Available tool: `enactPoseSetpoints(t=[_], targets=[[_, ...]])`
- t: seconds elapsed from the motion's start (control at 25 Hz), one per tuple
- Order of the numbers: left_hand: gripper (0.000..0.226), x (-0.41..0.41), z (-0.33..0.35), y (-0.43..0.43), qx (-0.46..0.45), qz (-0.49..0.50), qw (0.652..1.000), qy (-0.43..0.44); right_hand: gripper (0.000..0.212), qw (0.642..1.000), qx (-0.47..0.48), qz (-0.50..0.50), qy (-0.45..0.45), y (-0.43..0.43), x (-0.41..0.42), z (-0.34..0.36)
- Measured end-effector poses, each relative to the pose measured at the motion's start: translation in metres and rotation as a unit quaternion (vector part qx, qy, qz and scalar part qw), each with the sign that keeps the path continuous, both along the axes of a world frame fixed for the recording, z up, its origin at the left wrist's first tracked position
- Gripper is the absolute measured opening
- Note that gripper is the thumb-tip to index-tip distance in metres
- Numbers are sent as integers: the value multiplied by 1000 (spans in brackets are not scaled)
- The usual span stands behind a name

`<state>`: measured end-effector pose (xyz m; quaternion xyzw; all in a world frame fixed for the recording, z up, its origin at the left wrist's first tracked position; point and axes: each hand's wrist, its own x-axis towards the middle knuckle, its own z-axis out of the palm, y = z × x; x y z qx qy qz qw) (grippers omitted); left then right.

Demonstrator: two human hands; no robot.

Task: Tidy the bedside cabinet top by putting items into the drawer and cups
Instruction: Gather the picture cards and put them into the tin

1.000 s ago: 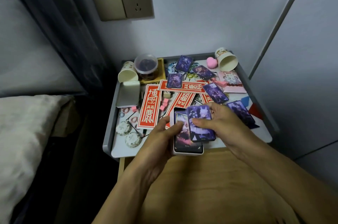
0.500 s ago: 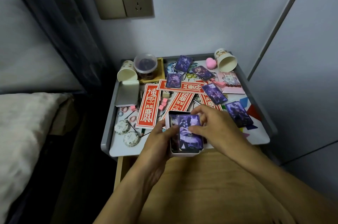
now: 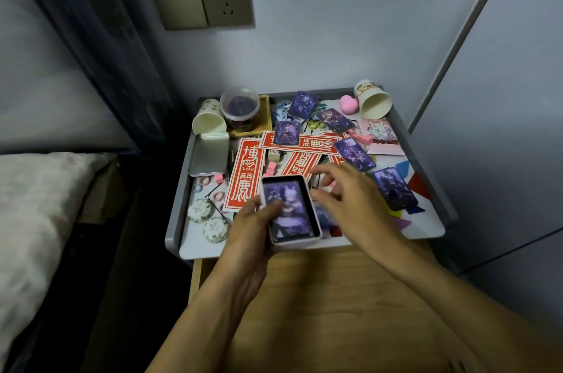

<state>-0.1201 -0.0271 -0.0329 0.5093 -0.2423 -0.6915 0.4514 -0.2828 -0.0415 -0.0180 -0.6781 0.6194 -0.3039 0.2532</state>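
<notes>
My left hand [image 3: 249, 229] holds a small open tin [image 3: 291, 243] at the cabinet's front edge, with a purple card [image 3: 288, 209] lying inside it. My right hand [image 3: 347, 199] hovers just right of the tin with loosely spread fingers, holding nothing. Several more purple cards lie on the cabinet top [image 3: 426, 229], one at the right [image 3: 393, 188] and one further back [image 3: 353, 154]. Red paper strips [image 3: 245, 179] cover the middle. Two paper cups lie on their sides, one back left [image 3: 208, 122] and one back right [image 3: 373, 100].
A tin lid [image 3: 210, 153] lies at the left, a clear plastic jar [image 3: 240, 107] on a yellow tray behind it. Round patterned discs [image 3: 199, 209], hair ties and pink bits sit front left. A pink heart [image 3: 348, 104] is at the back. The open wooden drawer [image 3: 320, 296] is below.
The purple card that my right hand held over the tin now lies inside it. My right hand has let go and drawn off to the right.
</notes>
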Motion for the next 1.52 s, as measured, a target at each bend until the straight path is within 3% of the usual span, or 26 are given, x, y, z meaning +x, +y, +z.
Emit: enactPoseSetpoints(t=[0.12, 0.24, 0.56, 0.88, 1.08, 1.28, 1.4, 1.52], targets=[[23, 15, 5, -8, -24, 88, 996, -5, 37, 994, -11, 4, 108, -11, -22, -8], [26, 23, 7, -12, -24, 104, 994, -5, 58, 962, 46, 57, 264, -14, -25, -32], [25, 23, 7, -12, -10, 87, 996, 5, 47, 960, 42, 81, 266, -28, -26, -40], [25, 21, 9, -12, -2, 80, 997, -7, 19, 989, 83, 44, 115, -30, -36, -24], [25, 21, 8, -14, 0, 78, 997, -7, 7, 988, 95, 48, 115, -36, -45, -17], [21, 21, 8, -15, 3, 65, 998, -2, 20, 994, 77, 14, 71, -38, -57, -1], [20, 17, 4, -13, 14, 36, 999, -23, 13, 994, 94, -7, -56, -29, -45, 2], [18, 14, 4, -12, 13, 2, 999, -33, 18, 959, 200, 44, -195, -19, -29, 10]])
